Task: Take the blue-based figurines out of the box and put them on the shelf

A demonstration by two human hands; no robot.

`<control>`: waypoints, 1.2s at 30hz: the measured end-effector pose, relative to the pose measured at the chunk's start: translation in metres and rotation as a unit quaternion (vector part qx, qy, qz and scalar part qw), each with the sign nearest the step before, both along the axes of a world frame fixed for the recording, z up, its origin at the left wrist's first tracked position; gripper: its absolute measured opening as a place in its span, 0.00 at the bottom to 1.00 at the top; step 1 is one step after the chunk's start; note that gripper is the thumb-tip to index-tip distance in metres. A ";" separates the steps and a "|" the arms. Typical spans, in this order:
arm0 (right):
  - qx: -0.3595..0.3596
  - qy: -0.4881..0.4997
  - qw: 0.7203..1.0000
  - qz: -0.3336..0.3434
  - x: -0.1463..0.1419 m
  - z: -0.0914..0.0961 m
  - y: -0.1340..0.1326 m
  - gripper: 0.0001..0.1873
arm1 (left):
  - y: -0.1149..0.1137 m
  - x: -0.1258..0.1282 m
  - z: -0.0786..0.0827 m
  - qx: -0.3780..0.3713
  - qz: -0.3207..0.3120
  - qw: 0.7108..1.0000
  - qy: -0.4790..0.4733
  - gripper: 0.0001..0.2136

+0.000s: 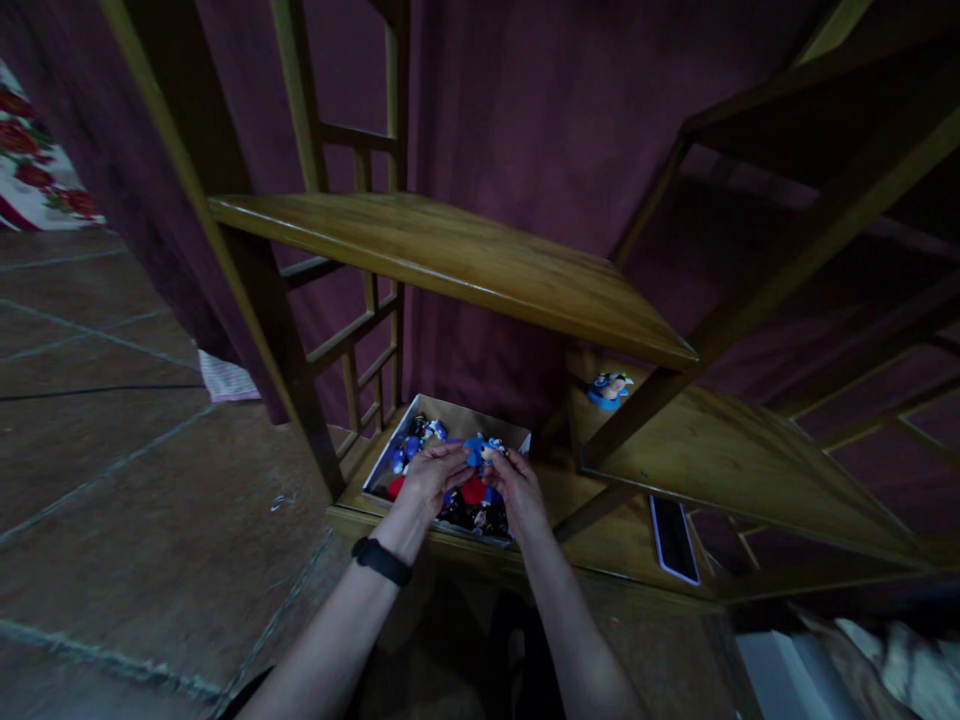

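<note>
Both my hands meet over a shallow white cardboard box [517, 437] on the bottom shelf. Between them is a small blue figurine [474, 450] with some white and skin-toned parts. My left hand [433, 475], with a black band on its wrist, pinches it from the left. My right hand [516, 487] grips its right side with bent fingers. Beneath and around the hands, several small figurines [409, 450] in blue, white, red and black lie jumbled in the box. My hands hide part of the contents.
A wooden shelf board [450, 245] juts out above the box. To the right, another blue-based figurine [609, 390] stands on a middle shelf [697, 450]. A phone [673, 540] lies on the lower board. Slanting wooden posts [247, 300] frame the unit; a purple curtain [517, 120] hangs behind.
</note>
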State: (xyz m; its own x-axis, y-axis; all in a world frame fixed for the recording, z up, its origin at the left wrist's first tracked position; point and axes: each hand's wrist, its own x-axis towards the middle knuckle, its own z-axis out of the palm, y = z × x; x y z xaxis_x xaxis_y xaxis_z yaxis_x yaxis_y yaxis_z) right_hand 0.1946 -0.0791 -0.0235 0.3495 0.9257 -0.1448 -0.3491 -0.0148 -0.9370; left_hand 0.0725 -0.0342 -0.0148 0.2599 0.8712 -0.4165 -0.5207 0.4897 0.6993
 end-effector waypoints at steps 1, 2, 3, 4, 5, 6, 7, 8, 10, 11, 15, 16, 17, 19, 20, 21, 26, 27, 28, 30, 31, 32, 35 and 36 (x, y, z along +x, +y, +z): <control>0.001 -0.022 1.000 -0.001 0.000 -0.001 0.000 0.18 | -0.001 0.000 0.000 0.005 -0.003 1.000 0.006 0.09; 0.001 -0.044 0.999 -0.004 0.000 -0.001 0.001 0.18 | -0.001 0.001 0.000 0.010 -0.005 1.000 0.013 0.09; 0.001 -0.064 0.998 -0.008 0.000 -0.002 0.001 0.18 | -0.002 0.001 0.000 0.017 -0.006 1.000 0.018 0.08; -0.001 -0.083 0.996 -0.011 0.000 -0.003 0.001 0.18 | -0.002 0.001 0.000 0.024 -0.007 0.999 0.021 0.08; -0.003 -0.101 0.995 -0.015 0.001 -0.004 0.002 0.18 | -0.003 0.002 0.000 0.030 -0.010 0.999 0.022 0.08; -0.006 -0.117 0.993 -0.017 0.002 -0.004 0.002 0.18 | -0.003 0.002 0.000 0.035 -0.015 0.999 0.022 0.08; -0.009 -0.134 0.991 -0.018 0.003 -0.005 0.002 0.18 | -0.004 0.002 0.000 0.039 -0.019 0.999 0.019 0.08; -0.012 -0.148 0.989 -0.018 0.004 -0.005 0.002 0.18 | -0.004 0.002 0.000 0.041 -0.022 0.999 0.017 0.08; -0.019 -0.175 0.984 -0.016 0.006 -0.006 0.003 0.18 | -0.005 0.002 0.000 0.041 -0.026 0.999 0.014 0.08; -0.022 -0.186 0.982 -0.014 0.007 -0.006 0.003 0.18 | -0.005 0.003 0.000 0.041 -0.027 0.999 0.013 0.08; -0.024 -0.221 0.975 -0.006 0.010 -0.005 0.004 0.19 | -0.004 0.003 -0.003 0.046 -0.038 0.998 0.006 0.08; -0.022 -0.227 0.974 -0.003 0.010 -0.005 0.004 0.19 | -0.004 0.003 -0.004 0.049 -0.039 0.998 0.006 0.08; -0.021 -0.233 0.972 0.000 0.011 -0.004 0.004 0.19 | -0.004 0.003 -0.005 0.052 -0.039 0.998 0.008 0.08; -0.020 -0.243 0.970 0.008 0.012 -0.003 0.003 0.19 | -0.003 0.003 -0.007 0.056 -0.035 0.998 0.018 0.08; -0.018 -0.246 0.969 0.013 0.013 -0.003 0.003 0.19 | -0.003 0.002 -0.007 0.057 -0.032 0.998 0.024 0.08; -0.014 -0.249 0.968 0.019 0.014 -0.003 0.003 0.19 | -0.003 0.002 -0.007 0.056 -0.031 0.997 0.030 0.08; 0.011 -0.255 0.964 0.072 0.021 -0.006 0.004 0.17 | -0.004 -0.001 -0.005 0.045 -0.043 0.997 0.044 0.11; 0.016 -0.257 0.963 0.079 0.022 -0.007 0.004 0.17 | -0.004 -0.002 -0.005 0.041 -0.045 0.997 0.044 0.11; 0.022 -0.260 0.961 0.086 0.023 -0.008 0.004 0.16 | -0.004 -0.003 -0.004 0.035 -0.046 0.997 0.042 0.11; 0.036 -0.275 0.956 0.097 0.024 -0.008 0.004 0.16 | -0.004 -0.004 -0.004 0.022 -0.048 0.998 0.035 0.11; 0.044 -0.283 0.953 0.100 0.025 -0.008 0.004 0.15 | -0.004 -0.004 -0.004 0.016 -0.050 0.998 0.030 0.11; 0.049 -0.290 0.951 0.099 0.024 -0.008 0.004 0.15 | -0.003 -0.005 -0.004 0.011 -0.052 0.998 0.026 0.10; 0.046 -0.309 0.947 0.081 0.023 -0.008 0.004 0.15 | -0.004 -0.004 -0.006 0.012 -0.047 0.999 0.023 0.10; 0.040 -0.311 0.947 0.074 0.022 -0.009 0.004 0.15 | -0.005 -0.004 -0.006 0.016 -0.041 0.999 0.025 0.10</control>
State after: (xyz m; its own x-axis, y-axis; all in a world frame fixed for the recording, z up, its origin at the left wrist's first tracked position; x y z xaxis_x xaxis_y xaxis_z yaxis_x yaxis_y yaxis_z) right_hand 0.2163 -0.0749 -0.0326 0.2092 0.9706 0.1190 0.2709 0.0594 -0.9608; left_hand 0.0690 -0.0392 -0.0207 0.3100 0.8608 -0.4036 -0.4439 0.5064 0.7392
